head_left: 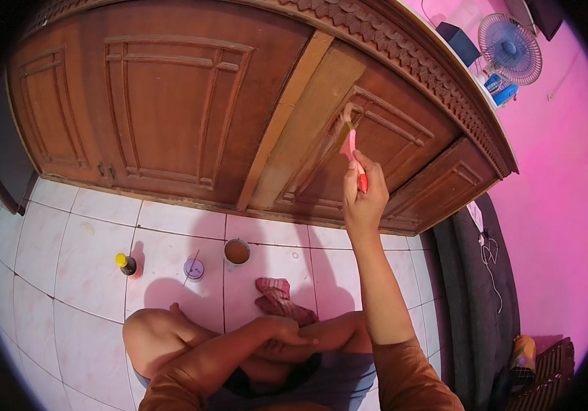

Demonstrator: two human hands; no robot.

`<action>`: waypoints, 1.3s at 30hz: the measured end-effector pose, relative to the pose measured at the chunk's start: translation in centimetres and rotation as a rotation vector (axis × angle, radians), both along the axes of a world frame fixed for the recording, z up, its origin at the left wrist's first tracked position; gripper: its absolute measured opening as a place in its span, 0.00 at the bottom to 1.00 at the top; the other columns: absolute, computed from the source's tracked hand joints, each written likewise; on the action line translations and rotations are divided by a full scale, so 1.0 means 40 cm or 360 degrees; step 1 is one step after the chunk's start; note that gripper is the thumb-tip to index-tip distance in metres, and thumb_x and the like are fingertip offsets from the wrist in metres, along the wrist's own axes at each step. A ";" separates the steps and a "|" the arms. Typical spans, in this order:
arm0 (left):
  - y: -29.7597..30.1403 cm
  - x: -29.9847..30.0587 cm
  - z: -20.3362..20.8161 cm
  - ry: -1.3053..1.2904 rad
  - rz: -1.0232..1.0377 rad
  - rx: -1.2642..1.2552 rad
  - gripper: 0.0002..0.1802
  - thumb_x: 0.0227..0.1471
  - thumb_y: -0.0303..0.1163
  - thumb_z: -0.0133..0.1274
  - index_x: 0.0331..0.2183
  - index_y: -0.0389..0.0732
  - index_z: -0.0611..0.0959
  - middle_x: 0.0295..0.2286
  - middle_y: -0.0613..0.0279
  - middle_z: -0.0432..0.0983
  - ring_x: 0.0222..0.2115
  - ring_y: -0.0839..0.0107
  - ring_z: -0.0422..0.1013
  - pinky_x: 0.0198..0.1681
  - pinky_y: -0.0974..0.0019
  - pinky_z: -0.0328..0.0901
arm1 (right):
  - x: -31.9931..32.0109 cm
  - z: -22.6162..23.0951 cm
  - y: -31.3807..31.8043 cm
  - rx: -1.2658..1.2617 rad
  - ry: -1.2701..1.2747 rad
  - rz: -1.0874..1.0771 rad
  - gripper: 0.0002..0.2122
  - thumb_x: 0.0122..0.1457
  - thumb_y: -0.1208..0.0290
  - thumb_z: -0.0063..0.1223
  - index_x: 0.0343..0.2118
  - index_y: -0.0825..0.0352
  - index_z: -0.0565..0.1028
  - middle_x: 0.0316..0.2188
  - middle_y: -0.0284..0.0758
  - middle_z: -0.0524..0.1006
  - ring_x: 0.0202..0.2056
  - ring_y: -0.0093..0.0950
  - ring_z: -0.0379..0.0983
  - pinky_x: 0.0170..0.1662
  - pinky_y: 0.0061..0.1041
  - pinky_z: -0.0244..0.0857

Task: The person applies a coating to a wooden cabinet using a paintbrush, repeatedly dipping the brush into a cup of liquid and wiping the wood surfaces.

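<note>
My right hand (366, 186) is closed around the red-and-pink handle of a paintbrush (351, 142), raised in front of the brown wooden cabinet (177, 109). The brush's bristle end meets the upper left corner of the raised moulding on a door panel (369, 144). A lighter brown strip runs down the wood left of that panel. Low over my crossed legs, my left hand (287, 333) rests with its fingers loosely extended and nothing visible in it. A red-and-white checked cloth (279, 296) lies crumpled on the floor just ahead of it.
On the white tiled floor (95, 240) stand a mug of brown liquid (237, 252), a small purple-white pot (194, 268) with a thin stick, and a dark bottle with a yellow cap (126, 264). A fan (510, 48) tops the cabinet. A grey cushioned seat (475, 288) lies right.
</note>
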State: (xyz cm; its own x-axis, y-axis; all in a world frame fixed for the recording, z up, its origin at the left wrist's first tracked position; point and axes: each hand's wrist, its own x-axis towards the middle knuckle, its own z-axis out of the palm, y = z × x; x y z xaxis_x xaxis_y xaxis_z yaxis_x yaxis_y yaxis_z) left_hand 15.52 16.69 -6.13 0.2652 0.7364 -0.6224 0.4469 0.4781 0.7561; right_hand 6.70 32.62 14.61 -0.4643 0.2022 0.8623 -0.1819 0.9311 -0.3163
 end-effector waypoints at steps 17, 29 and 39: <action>-0.002 0.003 -0.022 0.0009 -0.0024 -0.0045 0.58 0.45 0.84 0.34 0.19 0.30 0.84 0.21 0.51 0.82 0.24 0.58 0.80 0.35 0.56 0.78 | 0.011 0.062 0.043 -0.0330 0.0077 -0.0002 0.10 0.63 0.72 0.55 0.43 0.70 0.79 0.33 0.38 0.79 0.32 0.25 0.75 0.38 0.25 0.69; -0.014 -0.005 -0.007 0.0027 -0.0010 0.0024 0.56 0.46 0.82 0.35 0.17 0.32 0.84 0.20 0.52 0.82 0.24 0.61 0.80 0.36 0.59 0.78 | -0.013 0.080 0.053 -0.0384 0.0092 -0.0004 0.10 0.63 0.70 0.54 0.41 0.71 0.80 0.33 0.39 0.81 0.34 0.25 0.76 0.40 0.24 0.69; 0.005 0.008 -0.058 -0.0024 0.0001 -0.0020 0.57 0.46 0.82 0.36 0.18 0.29 0.84 0.21 0.50 0.82 0.23 0.59 0.80 0.35 0.57 0.78 | -0.006 0.082 0.056 -0.0457 0.0130 0.0126 0.10 0.64 0.72 0.53 0.42 0.72 0.79 0.31 0.35 0.79 0.32 0.20 0.74 0.38 0.21 0.68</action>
State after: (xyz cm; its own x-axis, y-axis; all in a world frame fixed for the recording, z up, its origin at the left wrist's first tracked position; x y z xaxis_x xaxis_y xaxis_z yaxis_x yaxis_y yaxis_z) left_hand 15.84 16.89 -8.45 0.2743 0.7289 -0.6273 0.4351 0.4877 0.7569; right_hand 6.46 34.85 17.89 -0.4197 0.4090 0.8103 -0.2861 0.7876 -0.5457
